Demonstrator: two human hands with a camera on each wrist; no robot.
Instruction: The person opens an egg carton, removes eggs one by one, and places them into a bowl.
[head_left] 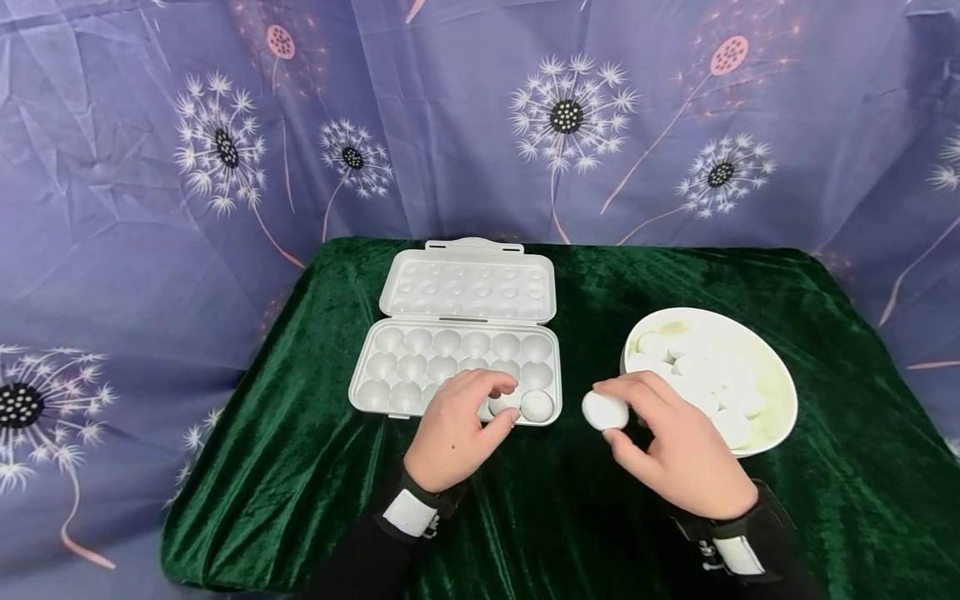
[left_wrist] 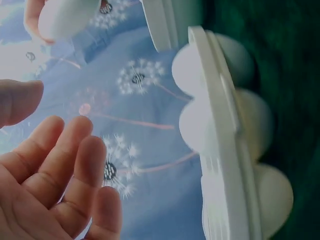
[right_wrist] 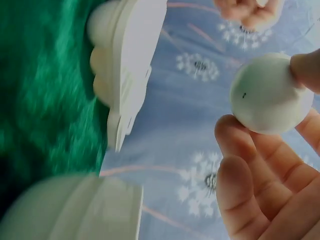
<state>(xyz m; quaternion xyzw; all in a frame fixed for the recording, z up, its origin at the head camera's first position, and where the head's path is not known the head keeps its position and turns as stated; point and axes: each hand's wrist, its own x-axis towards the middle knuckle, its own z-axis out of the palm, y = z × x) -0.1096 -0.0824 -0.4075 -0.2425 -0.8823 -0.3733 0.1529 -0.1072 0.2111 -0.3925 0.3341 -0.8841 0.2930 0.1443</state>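
Observation:
My right hand (head_left: 671,442) pinches a white egg (head_left: 605,411) between thumb and fingers, to the right of the egg box. A small dark mark shows on that egg (right_wrist: 272,93) in the right wrist view. The left hand (head_left: 465,425), with nothing in its grasp, hovers over the front of the egg box (head_left: 362,367), thumb and fingers apart and loosely bent. One egg (head_left: 537,406) sits in the front right cup. Beside it, another egg (head_left: 504,406) is partly covered by the left fingers. In the left wrist view both eggs (left_wrist: 195,125) stick up above the box's rim.
The box's lid (head_left: 468,287) lies folded back behind it. A white oval bowl (head_left: 783,400) holding several white eggs stands on the right, just beyond the right hand. Dark green velvet (head_left: 300,483) covers the table, and a purple dandelion-print cloth (head_left: 450,125) hangs around it.

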